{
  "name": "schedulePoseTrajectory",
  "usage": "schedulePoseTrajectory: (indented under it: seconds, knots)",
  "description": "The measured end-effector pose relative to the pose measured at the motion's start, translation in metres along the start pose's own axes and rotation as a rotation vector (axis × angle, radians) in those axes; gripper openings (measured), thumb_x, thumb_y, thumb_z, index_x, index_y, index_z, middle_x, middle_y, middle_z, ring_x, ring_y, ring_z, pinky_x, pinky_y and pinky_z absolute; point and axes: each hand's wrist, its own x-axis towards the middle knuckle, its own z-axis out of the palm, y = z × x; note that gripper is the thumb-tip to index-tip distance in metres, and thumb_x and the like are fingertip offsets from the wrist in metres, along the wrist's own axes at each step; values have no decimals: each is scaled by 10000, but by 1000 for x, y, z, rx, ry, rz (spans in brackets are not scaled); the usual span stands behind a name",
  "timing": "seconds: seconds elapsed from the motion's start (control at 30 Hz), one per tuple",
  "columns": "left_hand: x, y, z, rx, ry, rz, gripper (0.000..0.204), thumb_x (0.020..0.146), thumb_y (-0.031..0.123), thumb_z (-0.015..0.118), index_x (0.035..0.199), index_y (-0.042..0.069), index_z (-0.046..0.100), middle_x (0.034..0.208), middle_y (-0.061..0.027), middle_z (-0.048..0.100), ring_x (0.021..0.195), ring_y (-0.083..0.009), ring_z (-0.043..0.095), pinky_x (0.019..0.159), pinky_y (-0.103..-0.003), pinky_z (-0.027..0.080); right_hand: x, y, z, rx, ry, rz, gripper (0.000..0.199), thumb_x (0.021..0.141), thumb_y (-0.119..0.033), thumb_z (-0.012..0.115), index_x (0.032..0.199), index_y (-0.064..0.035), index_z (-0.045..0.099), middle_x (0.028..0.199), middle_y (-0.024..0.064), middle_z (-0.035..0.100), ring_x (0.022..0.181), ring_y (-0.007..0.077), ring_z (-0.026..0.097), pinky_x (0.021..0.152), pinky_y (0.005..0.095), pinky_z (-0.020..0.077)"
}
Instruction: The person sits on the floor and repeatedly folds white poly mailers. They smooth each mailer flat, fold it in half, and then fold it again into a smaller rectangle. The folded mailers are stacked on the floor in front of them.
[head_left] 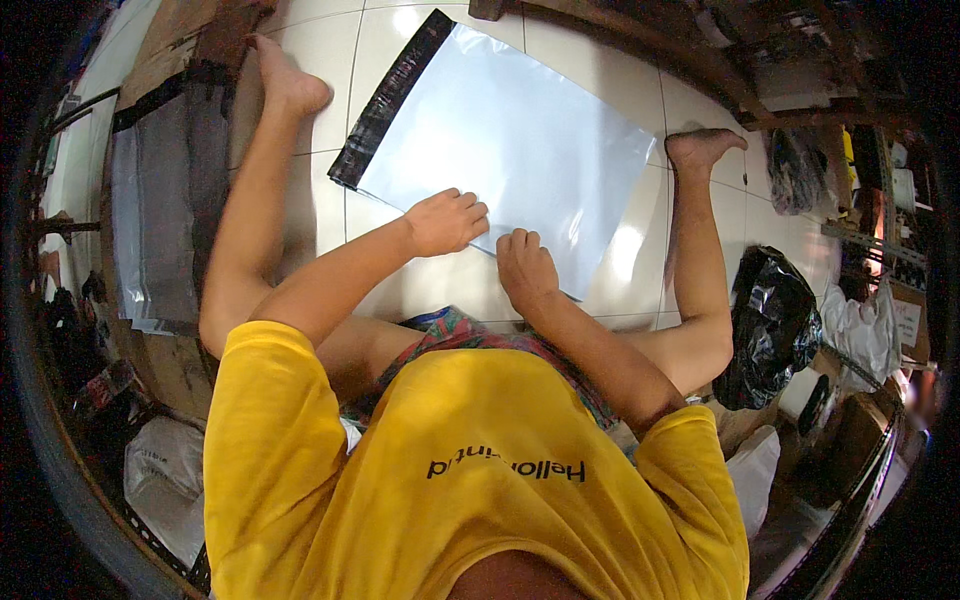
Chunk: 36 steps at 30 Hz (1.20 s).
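A large pale plastic mailing bag (520, 140) lies flat on the tiled floor between my outstretched legs. A black band (395, 95) runs along its left end. At the bag's near edge, my left hand (447, 222) is closed, its curled fingers pinching the plastic. Just right of it and a little nearer to me, my right hand (527, 268) is closed on the same edge. A small gap separates the two hands. My fingertips are partly hidden beneath the curled knuckles.
To the left, similar grey bags (165, 200) with black bands lie on a brown surface. A shiny black plastic bag (768, 325) sits beside my right knee, near a white carrier bag (862, 330). Wooden beams (640, 45) edge the floor ahead; crowded shelves (890, 240) stand at right.
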Motion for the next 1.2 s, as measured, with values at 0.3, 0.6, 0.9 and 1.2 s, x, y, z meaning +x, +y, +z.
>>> schedulePoseTrajectory:
  seconds: [0.3,0.6,0.9,1.2]
  knots:
    - [-19,-3,-2,4,109,-42,216,843,221,662,982,57,642,1016,-67,620,1009,-247,606,859,-374,527,1,16,13,72,138,5,142,861,-131,605,982,-73,555,904,103,581,859,266,623,701,390,548]
    - [-15,-34,-15,-153,-98,-263,260,820,150,678,1067,75,648,1076,-101,646,1055,-314,634,848,-453,552,-15,33,-20,261,161,98,158,885,-90,585,1032,-57,537,931,148,632,891,327,646,751,446,550]
    - [-53,-83,-36,-71,-98,-220,375,770,167,735,1124,93,637,1130,-104,641,1084,-321,625,925,-453,515,-56,72,33,299,158,220,305,812,-91,724,1091,-59,603,977,123,640,915,330,624,776,439,539]
    - [-108,-129,-45,-16,-181,-331,271,779,170,743,1040,126,683,1018,-94,649,1051,-278,624,918,-398,505,-74,97,28,323,209,165,308,811,-74,716,1111,-59,646,1054,145,679,981,363,630,821,443,552]
